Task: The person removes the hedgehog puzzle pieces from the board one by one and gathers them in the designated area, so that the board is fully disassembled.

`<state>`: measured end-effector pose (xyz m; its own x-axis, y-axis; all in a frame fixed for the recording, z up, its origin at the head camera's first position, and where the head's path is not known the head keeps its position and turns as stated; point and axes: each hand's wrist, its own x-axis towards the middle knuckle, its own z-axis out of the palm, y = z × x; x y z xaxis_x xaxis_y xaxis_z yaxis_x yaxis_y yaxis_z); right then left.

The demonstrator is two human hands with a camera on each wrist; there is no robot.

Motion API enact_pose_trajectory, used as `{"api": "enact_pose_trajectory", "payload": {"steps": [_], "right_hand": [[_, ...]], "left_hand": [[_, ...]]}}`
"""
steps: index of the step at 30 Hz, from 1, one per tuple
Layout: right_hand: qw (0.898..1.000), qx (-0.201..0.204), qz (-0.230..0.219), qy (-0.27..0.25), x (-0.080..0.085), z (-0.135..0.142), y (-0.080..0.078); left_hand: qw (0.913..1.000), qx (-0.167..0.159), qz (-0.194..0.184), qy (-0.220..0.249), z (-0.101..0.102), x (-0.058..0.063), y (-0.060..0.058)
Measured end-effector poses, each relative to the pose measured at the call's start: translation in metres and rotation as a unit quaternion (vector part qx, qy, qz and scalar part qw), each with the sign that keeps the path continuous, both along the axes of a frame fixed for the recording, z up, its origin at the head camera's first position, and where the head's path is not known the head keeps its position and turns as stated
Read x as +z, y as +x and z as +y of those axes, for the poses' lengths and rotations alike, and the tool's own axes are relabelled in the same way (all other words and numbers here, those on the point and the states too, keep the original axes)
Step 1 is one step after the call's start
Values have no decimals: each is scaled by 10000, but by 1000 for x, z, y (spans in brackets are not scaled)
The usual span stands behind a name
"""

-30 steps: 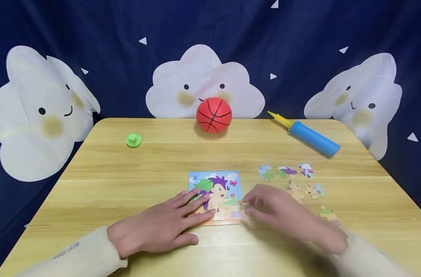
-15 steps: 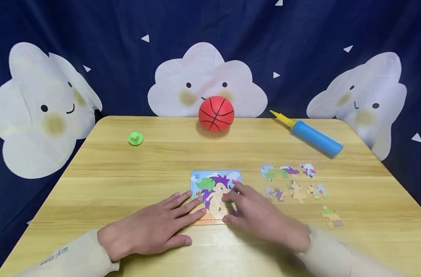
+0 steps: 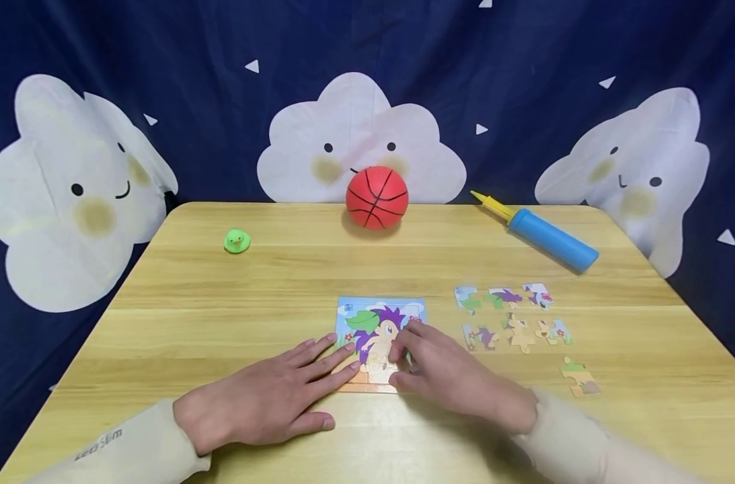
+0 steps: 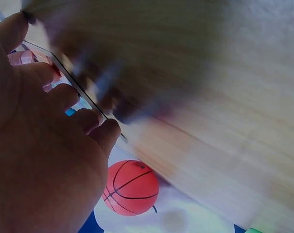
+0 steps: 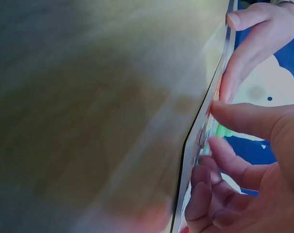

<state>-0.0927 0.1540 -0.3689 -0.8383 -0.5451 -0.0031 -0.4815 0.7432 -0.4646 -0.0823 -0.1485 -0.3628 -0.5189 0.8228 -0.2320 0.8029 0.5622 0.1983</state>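
Observation:
The jigsaw puzzle board (image 3: pixel 361 388) lies on the table with a purple-haired hedgehog picture. My left hand (image 3: pixel 270 393) rests on its lower left part, fingers straight and spread. My right hand (image 3: pixel 440 370) is over the lower right part. Its fingers are curled and its thumb (image 5: pixel 244 116) and fingertips touch the board, seemingly pinching a puzzle piece mostly hidden beneath them. To the right lie several loose puzzle pieces: a hedgehog-body piece (image 3: pixel 518 333), a purple piece (image 3: pixel 482 338) and a green-and-tan corner piece (image 3: pixel 579 378) among them.
A red ball (image 3: pixel 376 197) with black lines stands at the table's back. A small green duck (image 3: pixel 237 241) is at the back left, and a blue and yellow hand pump (image 3: pixel 551 238) at the back right. A dark blue curtain (image 3: pixel 210 121) with clouds hangs behind.
My right hand has moved left from beside the board onto its lower right part, uncovering loose pieces on the right. The board has shifted slightly right. The left hand still rests on it.

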Motion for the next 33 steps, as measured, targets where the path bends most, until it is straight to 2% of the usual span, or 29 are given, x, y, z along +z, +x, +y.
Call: {"api": "enact_pose_trajectory", "payload": {"steps": [4,10,18,21,25,29,33], "right_hand": [[9998,-161,-69,120,1,-1,2],[9999,-12,23,131,2,-1,-3],[9980,-179,-547,249,4,-3,-8],[9964,-314,-785,31,3,-3,-9],[9925,-299,-984,-664,0,0,-8],[9862,-249,-1048,-1259,1,9,-7],[9839,-258,-1003,-1456,8,28,-6]], "left_hand": [[9999,55,-117,10,0,0,-1],[9999,86,6,72,1,-2,-1],[9996,-122,-205,167,-8,-2,-6],[9995,-173,-187,188,-9,-2,-7],[9993,-173,-261,188,-9,-1,-8],[9990,-122,-396,173,-9,-1,-9],[9989,-74,-438,179,-9,-2,-9]]}}
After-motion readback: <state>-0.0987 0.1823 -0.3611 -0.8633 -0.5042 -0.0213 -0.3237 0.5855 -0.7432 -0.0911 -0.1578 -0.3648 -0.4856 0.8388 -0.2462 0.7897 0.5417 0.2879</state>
